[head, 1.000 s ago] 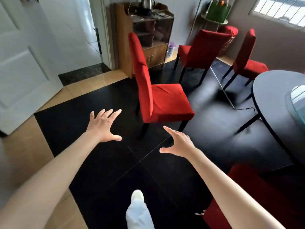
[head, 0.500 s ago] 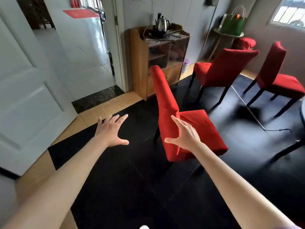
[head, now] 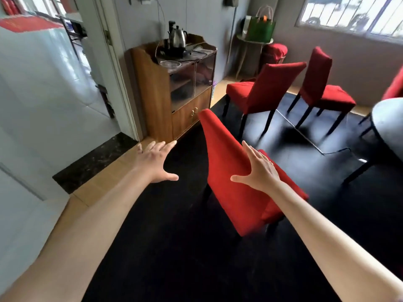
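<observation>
Head view of a dining room. The left hand (head: 156, 161) is flat and open, its 5 fingers spread wide with the palm down. It hovers over the dark floor (head: 174, 247), to the left of the nearest red chair (head: 229, 203) and apart from it. The right hand (head: 259, 173) is also open with its fingers splayed. It lies at the upper right edge of that chair's backrest, with the thumb in front of the rear face and the fingers over the seat side. Whether it touches the fabric cannot be told. Neither hand holds anything.

The nearest red chair stands at centre frame on the dark floor, its back towards the camera and its seat turned right. Behind it, against the wall, a wooden cabinet (head: 157, 99) with glass doors carries a steel kettle (head: 177, 37). 2 further red chairs (head: 272, 88) (head: 318, 83) stand to the right of the cabinet. A green bag (head: 260, 29) sits on a small stand near the window (head: 353, 14). A dark round table (head: 388, 118) enters at the right edge. A red panel (head: 26, 23) at the upper left is too blurred to read.
</observation>
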Demonstrator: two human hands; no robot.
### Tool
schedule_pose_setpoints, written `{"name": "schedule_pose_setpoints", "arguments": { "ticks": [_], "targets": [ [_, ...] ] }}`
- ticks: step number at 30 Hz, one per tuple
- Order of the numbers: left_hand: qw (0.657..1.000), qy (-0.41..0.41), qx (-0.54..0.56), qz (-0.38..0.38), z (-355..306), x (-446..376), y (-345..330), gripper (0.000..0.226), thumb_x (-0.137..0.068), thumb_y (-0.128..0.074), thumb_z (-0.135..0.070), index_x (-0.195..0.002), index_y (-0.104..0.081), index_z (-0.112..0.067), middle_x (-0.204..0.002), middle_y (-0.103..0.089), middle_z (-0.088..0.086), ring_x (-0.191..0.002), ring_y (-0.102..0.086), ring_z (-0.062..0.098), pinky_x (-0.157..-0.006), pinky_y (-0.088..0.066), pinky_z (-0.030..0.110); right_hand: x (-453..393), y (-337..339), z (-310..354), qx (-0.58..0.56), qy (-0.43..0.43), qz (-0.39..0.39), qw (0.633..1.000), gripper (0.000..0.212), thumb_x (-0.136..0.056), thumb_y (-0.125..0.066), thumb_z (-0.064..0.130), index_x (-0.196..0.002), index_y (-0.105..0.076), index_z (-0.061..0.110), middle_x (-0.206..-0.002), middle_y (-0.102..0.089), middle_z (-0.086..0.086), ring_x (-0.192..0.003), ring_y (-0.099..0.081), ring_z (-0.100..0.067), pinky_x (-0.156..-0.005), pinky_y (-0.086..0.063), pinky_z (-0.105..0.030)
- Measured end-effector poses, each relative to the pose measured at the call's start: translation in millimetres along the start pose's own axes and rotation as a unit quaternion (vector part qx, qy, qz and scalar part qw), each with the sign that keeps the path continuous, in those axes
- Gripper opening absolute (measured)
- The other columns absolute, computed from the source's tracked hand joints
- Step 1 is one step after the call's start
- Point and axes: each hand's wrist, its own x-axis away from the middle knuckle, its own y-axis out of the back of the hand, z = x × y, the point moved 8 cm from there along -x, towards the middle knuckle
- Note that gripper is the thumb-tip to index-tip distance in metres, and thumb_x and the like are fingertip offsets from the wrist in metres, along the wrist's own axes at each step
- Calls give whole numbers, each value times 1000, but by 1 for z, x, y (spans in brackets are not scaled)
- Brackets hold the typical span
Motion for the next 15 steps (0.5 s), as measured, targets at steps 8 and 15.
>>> {"name": "schedule_pose_setpoints", "arguments": {
  "ticks": [8, 15],
  "targets": [
    [988, -154, 1, -17, -19, -88, 14, 114, -65, -67, -72, -151, 0, -39, -159, -18, 2, -147, -13, 26, -114, -9, 58, -5, -13, 9, 24, -137, 2, 990, 121, -62, -78, 61, -151, 1, 43, -160, -17, 5, -147, -18, -23, -115, -24, -49],
    [963, -268, -18, -20, -76, -158, 5, 110, -68, -62, -74, -151, 1, -40, -160, -14, 3, -147, -11, 26, -114, -11, 56, -24, -28, -21, 24, -231, 14, 973, 125, -61, -77, 63, -150, 8, 44, -160, -16, 9, -148, -14, -21, -115, -22, -53]
  ]
}}
